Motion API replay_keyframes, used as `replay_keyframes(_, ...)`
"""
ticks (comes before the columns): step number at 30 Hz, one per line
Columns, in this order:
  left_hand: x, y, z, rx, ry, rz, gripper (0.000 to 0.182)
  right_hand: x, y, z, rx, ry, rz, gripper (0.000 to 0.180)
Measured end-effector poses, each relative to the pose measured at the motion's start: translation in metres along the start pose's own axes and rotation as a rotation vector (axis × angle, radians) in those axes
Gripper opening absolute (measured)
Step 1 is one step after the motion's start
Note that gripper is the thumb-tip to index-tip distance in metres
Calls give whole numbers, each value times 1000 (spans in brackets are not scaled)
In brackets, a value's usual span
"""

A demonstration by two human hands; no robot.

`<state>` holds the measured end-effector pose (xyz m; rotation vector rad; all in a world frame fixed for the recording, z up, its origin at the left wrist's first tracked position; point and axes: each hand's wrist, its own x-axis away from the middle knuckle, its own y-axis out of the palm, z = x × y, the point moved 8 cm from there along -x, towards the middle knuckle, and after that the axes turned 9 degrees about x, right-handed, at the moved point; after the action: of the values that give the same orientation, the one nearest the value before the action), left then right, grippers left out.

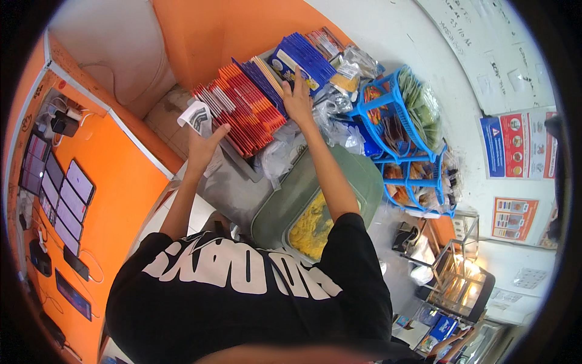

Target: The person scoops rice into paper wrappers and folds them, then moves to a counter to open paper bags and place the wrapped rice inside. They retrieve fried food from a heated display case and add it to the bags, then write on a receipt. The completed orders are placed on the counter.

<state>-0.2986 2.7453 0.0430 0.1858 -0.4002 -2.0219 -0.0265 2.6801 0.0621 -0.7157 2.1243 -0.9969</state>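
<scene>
In my left hand [203, 148] is a curled white paper slip [199, 116] with print, its lower end hanging below the fingers. The thumb lies beside a packed row of red and orange folded cartons [248, 107]. My right hand [298, 103] reaches over the stacks with its fingers apart. Its index finger points up in front of the blue cartons [303, 61]; I cannot tell whether it touches them. Dark blue cartons [263, 82] and a few cream-edged ones [269, 72] stand just left of that hand.
A green lidded tub [277, 204] with a clear container of yellow food [313, 223] is close to my body. Blue plastic baskets [395, 123] hold packets on the right. Several phones [72, 195] and cables lie on the orange counter [122, 182] at left. Another person's arms [454, 341] show lower right.
</scene>
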Motion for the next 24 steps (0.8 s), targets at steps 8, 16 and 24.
replay_keyframes(8, 2, -7, -9, 59, 39, 38, 60, -20, -21, 7, 56, 51, -16, 40)
replay_keyframes(16, 11, -10, 9, -45, -5, -47, 49, -23, -37, -45, -142, -381, 33, 30)
replay_keyframes(24, 20, 30, 72, -645, 522, -35, 43, 47, -12, -49, -281, -257, -161, 33)
